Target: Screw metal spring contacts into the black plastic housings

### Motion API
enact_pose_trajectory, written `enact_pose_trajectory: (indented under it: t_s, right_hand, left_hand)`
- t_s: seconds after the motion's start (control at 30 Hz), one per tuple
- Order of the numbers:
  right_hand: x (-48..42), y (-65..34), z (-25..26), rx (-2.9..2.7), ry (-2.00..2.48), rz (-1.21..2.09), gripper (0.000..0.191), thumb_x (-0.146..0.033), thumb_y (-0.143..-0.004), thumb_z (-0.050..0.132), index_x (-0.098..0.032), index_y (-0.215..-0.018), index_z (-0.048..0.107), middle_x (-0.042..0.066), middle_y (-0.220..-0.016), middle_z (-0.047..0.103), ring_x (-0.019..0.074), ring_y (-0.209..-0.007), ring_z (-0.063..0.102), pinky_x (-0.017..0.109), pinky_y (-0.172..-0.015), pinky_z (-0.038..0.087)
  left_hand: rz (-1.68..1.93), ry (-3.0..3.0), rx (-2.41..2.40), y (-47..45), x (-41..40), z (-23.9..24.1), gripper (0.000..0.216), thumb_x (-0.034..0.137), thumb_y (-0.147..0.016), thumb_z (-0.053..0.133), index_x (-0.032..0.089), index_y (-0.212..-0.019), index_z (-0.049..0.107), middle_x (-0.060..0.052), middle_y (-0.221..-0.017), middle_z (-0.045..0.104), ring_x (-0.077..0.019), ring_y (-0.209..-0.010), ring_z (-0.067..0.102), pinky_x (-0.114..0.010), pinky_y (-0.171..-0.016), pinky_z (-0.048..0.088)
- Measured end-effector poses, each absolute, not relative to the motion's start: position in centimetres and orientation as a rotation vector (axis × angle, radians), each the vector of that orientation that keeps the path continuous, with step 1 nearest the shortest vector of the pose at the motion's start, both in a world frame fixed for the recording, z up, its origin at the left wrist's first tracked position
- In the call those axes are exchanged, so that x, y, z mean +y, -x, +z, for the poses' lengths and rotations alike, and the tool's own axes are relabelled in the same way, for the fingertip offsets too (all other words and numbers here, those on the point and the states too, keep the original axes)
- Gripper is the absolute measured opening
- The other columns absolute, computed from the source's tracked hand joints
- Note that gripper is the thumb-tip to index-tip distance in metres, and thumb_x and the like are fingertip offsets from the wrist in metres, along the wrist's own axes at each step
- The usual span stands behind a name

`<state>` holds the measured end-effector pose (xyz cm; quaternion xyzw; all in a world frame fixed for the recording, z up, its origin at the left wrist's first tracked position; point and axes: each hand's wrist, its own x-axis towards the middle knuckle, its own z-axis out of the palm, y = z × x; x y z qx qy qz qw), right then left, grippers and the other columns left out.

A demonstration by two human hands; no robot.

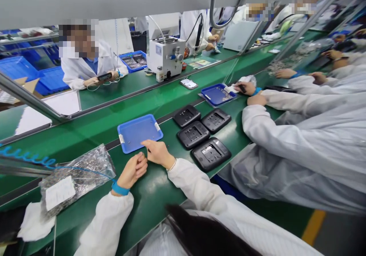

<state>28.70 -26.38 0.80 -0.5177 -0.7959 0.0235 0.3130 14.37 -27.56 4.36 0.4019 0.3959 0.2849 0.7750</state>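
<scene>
A few small pieces are contained in the blue tray at the far edge of the worktop. The left hand is loosely curled, the right hand bent over the tray's near edge; whether anything is held in either grip cannot be told.

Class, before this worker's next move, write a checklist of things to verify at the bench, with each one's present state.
1. Blue wrist strap worn on left wrist: ok.
2. Blue tray within right hand's reach: ok.
3. Four black housings on the bench, beyond the right hand: ok.
4. Left hand free of parts: cannot tell, fingers curled.
5. Clear bag sealed: cannot tell.
</scene>
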Motion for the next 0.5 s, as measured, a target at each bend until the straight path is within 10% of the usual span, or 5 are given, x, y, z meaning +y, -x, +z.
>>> enact_pose_trajectory:
  t_s: [0.23, 0.5]
  right_hand:
    - [-22.3, -29.1, 3.0, -1.972, 1.718, 0.262, 0.029, -0.023, -0.099, 0.036, -0.022, -0.116, 0.060, 0.005, -0.110, 0.069, 0.0162, -0.096, 0.066, 0.026, -0.079, 0.050]
    - [-25.3, -30.8, 2.2, -1.966, 1.813, 0.458, 0.036, -0.020, -0.100, 0.031, -0.018, -0.125, 0.057, 0.008, -0.124, 0.065, 0.0196, -0.110, 0.062, 0.032, -0.094, 0.048]
  left_hand:
    - [0.756, -1.095, 1.179, -15.3, -18.3, 3.8, 0.039, 0.048, -0.089, 0.057, 0.018, -0.068, 0.044, 0.010, -0.043, 0.037, -0.0035, -0.028, 0.029, -0.014, -0.028, 0.013]
    - [0.805, -1.039, 1.180, -11.2, -23.4, 1.4, 0.023, 0.014, -0.066, 0.066, 0.014, -0.088, 0.058, 0.000, -0.069, 0.063, -0.0107, -0.060, 0.062, -0.019, -0.052, 0.050]
